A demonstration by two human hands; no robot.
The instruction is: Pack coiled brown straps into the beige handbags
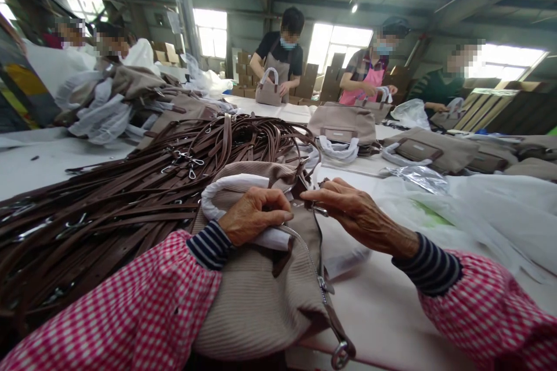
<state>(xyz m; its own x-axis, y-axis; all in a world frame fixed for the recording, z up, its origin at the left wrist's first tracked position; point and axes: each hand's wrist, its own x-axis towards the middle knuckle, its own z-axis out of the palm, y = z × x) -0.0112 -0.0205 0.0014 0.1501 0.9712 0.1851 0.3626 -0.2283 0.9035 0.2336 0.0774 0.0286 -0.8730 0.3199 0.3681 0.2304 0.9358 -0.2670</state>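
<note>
A taupe ribbed handbag [256,295] lies in front of me, its top zipper [304,243] running along the open edge. White wrapping covers its handles [235,182]. My left hand [259,214] is closed, thumb and fingers pinching the bag's edge beside the zipper. My right hand [352,208] is at the bag's far end, its fingers bent over a brown tab with a metal fitting [321,210]; its thumb is mostly hidden. At the near end, a brown zipper tab with a metal ring [340,353] hangs down.
Heaped brown straps with metal hooks [130,208] fill the left side. More taupe bags [342,122] lie across the table, with clear plastic [418,179] and white sheeting [500,220] at right. Across from me, several people handle bags. Wrapped bags [104,104] are piled at back left.
</note>
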